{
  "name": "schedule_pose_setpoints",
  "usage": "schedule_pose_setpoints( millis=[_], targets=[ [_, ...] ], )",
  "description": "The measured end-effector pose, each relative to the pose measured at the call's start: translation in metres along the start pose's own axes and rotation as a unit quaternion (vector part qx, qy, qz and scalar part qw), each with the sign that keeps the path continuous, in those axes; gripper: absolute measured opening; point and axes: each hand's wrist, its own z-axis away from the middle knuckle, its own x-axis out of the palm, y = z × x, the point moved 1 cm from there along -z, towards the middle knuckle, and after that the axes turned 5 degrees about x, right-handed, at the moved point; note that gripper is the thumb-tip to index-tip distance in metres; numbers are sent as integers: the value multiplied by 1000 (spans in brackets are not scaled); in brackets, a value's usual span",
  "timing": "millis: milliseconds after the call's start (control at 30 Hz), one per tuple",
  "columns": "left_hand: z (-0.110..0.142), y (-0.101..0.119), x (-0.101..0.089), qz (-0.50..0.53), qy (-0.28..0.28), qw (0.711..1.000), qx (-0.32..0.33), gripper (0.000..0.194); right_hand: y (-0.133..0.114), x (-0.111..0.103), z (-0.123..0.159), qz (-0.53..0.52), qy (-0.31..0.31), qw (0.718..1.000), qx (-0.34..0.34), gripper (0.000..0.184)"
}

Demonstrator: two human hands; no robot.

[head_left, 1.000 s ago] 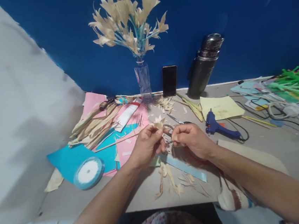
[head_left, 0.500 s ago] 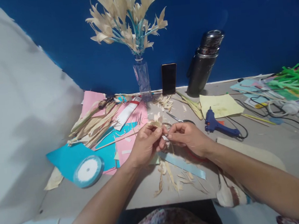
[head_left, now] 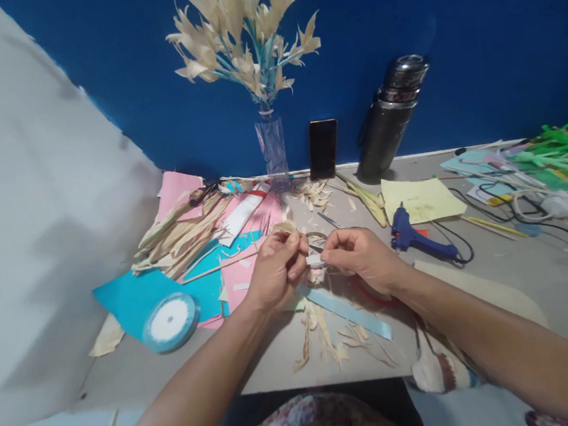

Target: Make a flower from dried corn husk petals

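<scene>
My left hand (head_left: 276,267) is closed, its fingers pinching a small pale husk flower (head_left: 283,227) that shows above the fingertips; most of it is hidden. Close by on the right, my right hand (head_left: 356,256) pinches a short white strip (head_left: 313,260) between thumb and forefinger. The strip reaches across the gap toward the left fingers. Beneath the hands lie a light blue ribbon piece (head_left: 348,312) and scattered husk scraps (head_left: 326,336). Scissors (head_left: 328,219) lie just beyond, partly covered by the right hand.
A blue glue gun (head_left: 422,240) with its cord rests to the right, near yellow paper (head_left: 423,199). Behind stand a bottle (head_left: 272,147) of husk flowers, a phone (head_left: 323,149) and a dark flask (head_left: 393,119). Dried husks (head_left: 181,239) and a ribbon roll (head_left: 170,322) lie left.
My hands have moved slightly apart, and the white strip now shows more fully between them. The husk flower has tipped lower behind the left fingers.
</scene>
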Motion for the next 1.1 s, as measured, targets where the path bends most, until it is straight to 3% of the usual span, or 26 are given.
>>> schedule_pose_setpoints(
  millis=[167,467,667,800,833,933,1100],
  targets=[
    [4,-1,2,2,-5,1000,-16,37,4,4,1,20,-13,1000,3,17],
    [5,-6,6,21,-30,999,-15,35,10,5,-1,55,-37,996,-51,29],
    [11,-15,7,-40,-25,998,27,30,8,7,2,109,-33,992,-51,23],
    [11,-11,6,-55,-31,997,45,28,2,2,4,133,0,990,-51,41],
    [10,-9,6,-45,-32,998,39,26,-1,1,5,136,19,988,-63,40],
    [7,-4,4,-15,-36,999,3,25,-9,1,9,155,77,977,-121,15],
    [7,-7,4,-31,-23,998,39,23,-13,11,18,245,57,953,-167,12]
  ],
)
